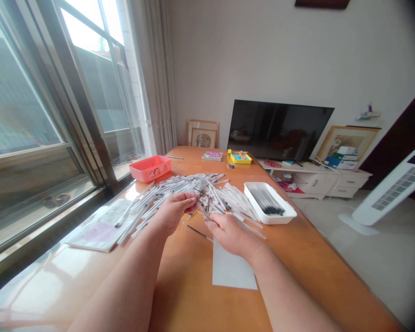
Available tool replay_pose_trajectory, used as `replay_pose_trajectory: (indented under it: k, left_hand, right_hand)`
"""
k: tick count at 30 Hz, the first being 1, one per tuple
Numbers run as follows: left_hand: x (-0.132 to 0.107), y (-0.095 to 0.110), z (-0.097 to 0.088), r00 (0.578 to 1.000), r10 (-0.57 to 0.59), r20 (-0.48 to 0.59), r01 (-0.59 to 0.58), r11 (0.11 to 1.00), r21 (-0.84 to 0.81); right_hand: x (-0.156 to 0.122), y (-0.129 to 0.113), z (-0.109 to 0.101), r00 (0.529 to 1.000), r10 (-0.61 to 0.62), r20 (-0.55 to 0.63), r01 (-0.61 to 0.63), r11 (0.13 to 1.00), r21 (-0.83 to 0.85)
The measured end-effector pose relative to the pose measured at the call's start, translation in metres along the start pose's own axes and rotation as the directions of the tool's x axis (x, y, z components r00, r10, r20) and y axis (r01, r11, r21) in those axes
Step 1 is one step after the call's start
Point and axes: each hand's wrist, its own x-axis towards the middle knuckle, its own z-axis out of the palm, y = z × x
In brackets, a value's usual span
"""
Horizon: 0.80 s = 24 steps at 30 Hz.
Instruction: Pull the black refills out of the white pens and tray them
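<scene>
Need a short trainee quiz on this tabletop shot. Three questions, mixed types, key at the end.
1. Open: Which container holds lined-up tubes with black ends?

2. True or false: The white sheet on the table lies nearer the right hand than the notebook does.

3. Multiple choice: What is the right hand holding?
A) a pair of scissors
B) a slim pen-like piece
C) a drinking cup

Key:
1. The white tray
2. True
3. B
</scene>
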Motion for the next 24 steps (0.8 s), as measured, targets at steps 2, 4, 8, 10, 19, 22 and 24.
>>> replay_pose_trajectory:
  k: [2, 4, 8, 10, 19, 22, 24]
  left_hand:
    - [-0.0006, 0.0006, 0.0004, 1.0, 0.001, -0.003, -0.001, 1.0, 0.022]
    - [-0.0011, 0.0011, 0.0005, 1.0, -0.001, 0.006, 0.001, 1.0, 0.023]
    - [-0.0014, 0.0013, 0.0007, 1.0, -0.002, 0.017, 0.003, 0.998, -0.057]
    - [-0.001, 0.0008, 0.0008, 1.0, -0.006, 0.01, 0.008, 0.995, -0.104]
    - [0.0016, -0.0003, 0.0025, 0.996, -0.086, -0.038, 0.074, 0.965, -0.252]
    - [0.0014, -0.0021, 0.0027, 0.989, -0.146, 0.002, 0.14, 0.947, -0.289]
    - [0.0011, -0.0036, 0.0023, 0.985, -0.167, 0.052, 0.175, 0.934, -0.31]
  right_hand:
    - [0.0, 0.0, -0.0012, 1.0, 0.004, -0.012, -0.004, 1.0, -0.025]
    - [0.0005, 0.0004, -0.0021, 0.999, 0.004, -0.032, -0.006, 0.998, -0.061]
    - [0.0029, 0.0036, -0.0013, 0.993, 0.043, -0.105, -0.056, 0.991, -0.118]
    - [0.0038, 0.0057, 0.0002, 0.99, 0.054, -0.132, -0.072, 0.989, -0.129]
    - [0.0046, 0.0075, 0.0042, 0.985, 0.013, -0.17, -0.034, 0.992, -0.122]
    - [0.0044, 0.0066, 0.0048, 0.983, 0.016, -0.181, -0.034, 0.995, -0.095]
    - [0.0043, 0.0062, 0.0052, 0.983, 0.025, -0.184, -0.034, 0.998, -0.047]
